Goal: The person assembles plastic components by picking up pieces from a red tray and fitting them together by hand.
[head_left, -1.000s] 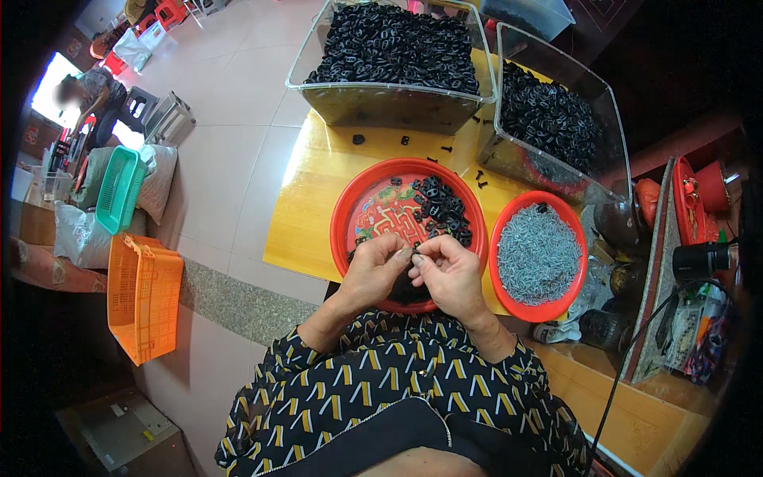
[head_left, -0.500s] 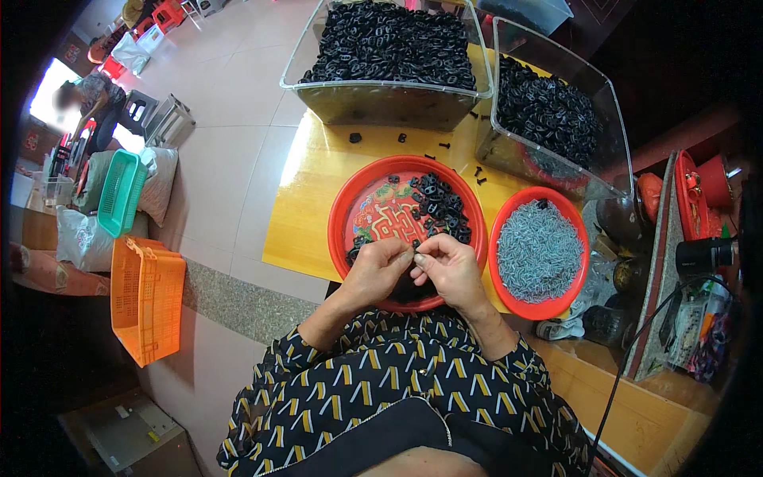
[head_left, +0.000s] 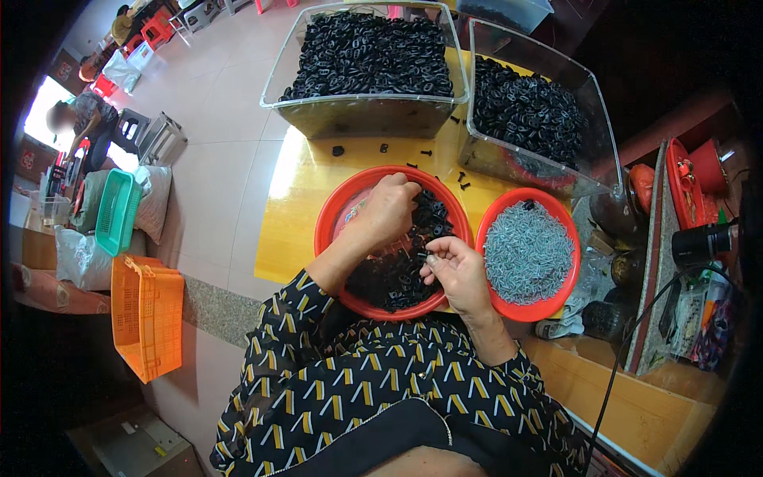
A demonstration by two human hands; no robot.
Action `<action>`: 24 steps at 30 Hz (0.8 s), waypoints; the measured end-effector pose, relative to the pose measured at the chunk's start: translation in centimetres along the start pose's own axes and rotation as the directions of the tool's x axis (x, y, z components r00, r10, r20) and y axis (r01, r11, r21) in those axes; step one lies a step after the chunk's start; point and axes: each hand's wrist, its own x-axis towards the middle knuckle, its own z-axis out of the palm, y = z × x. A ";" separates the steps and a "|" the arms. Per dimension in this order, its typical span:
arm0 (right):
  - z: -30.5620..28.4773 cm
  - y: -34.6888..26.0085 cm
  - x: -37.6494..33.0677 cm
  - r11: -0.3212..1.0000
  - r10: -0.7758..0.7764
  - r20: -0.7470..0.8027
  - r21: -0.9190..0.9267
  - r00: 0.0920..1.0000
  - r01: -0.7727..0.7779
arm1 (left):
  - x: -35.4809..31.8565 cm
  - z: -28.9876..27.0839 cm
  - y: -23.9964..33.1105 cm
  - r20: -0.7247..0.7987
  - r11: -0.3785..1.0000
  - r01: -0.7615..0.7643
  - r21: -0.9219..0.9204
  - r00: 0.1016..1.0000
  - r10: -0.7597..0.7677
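A red basin point(head_left: 324, 230) with a patterned floor stands in front of me, and small black plastic parts point(head_left: 433, 213) are heaped along its right side. Over its far part reaches my left hand point(head_left: 387, 208), back upward, fingers curled down at the edge of the heap. Its fingertips are mostly hidden, so what they pinch cannot be seen. My right hand point(head_left: 459, 277) is at the basin's near right rim, thumb and finger closed on a small dark piece too tiny to name. More black parts point(head_left: 401, 290) lie in the basin's shaded near side.
To the right, a red bowl point(head_left: 531, 253) is filled with silvery screws. Two clear bins point(head_left: 366, 111) point(head_left: 548, 168) heaped with black parts stand behind on the yellow table point(head_left: 274, 258). Loose black pieces point(head_left: 463, 181) lie between. Leftward are an orange crate point(head_left: 147, 318), a green basket point(head_left: 119, 213) and a seated person point(head_left: 95, 119).
My hands, together over the near part of the basin before, have come apart. The left has moved up and away to the far part; the right is slightly lower and to the right.
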 end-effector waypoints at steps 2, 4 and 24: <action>-0.1 -0.1 0.0 1.000 0.016 0.004 0.007 1.000 -0.016 | 0.3 0.2 0.2 0.008 1.000 0.001 0.029 1.000 -0.001; -0.2 0.0 0.1 1.000 0.024 0.009 0.019 1.000 -0.024 | 0.5 0.3 0.4 0.015 0.998 0.004 0.059 1.000 -0.005; 2.0 -0.8 0.0 0.957 0.044 0.170 0.276 0.984 -0.091 | -9.9 -3.7 2.6 0.380 -0.096 0.373 -0.923 0.845 -0.375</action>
